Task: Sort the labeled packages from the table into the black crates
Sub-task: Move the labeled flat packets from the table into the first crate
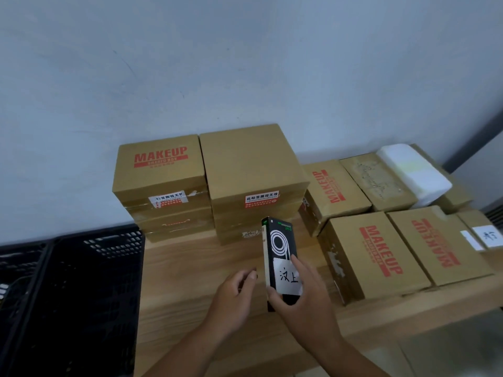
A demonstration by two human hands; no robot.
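Right hand (302, 292) grips a slim black rectangular carton (277, 248) with glossy print and a white concentric-ring graphic on the face. It's held near upright above the light wood-grain table (190, 268), front centre. Grip is at the carton's lower end: thumb (273, 295) curled onto the left edge, index finger (295, 263) lying along the right side of the face, partly over a white paper label (288, 278) with handwritten black characters. Upper half of the carton sticks out clear of the fingers. Left hand (234, 295) is just left of the carton, fingers loosely curled, holding nothing; fingertips near the carton's left edge, contact unclear. Two black plastic lattice-walled crates (95, 268) sit side by side off the table's left end. Behind the carton, against the grey wall: stacked brown corrugated cardboard boxes (160, 170) with red MAKEUP print, tape seams and red-and-white seal stickers. More flat MAKEUP boxes (362, 254) lie to the right, next to a box with a torn, scuffed top (378, 180). A white foam block (413, 172) with rounded edges rests on the far-right boxes. Small white paper tags (487, 235) sit on the far-right box.
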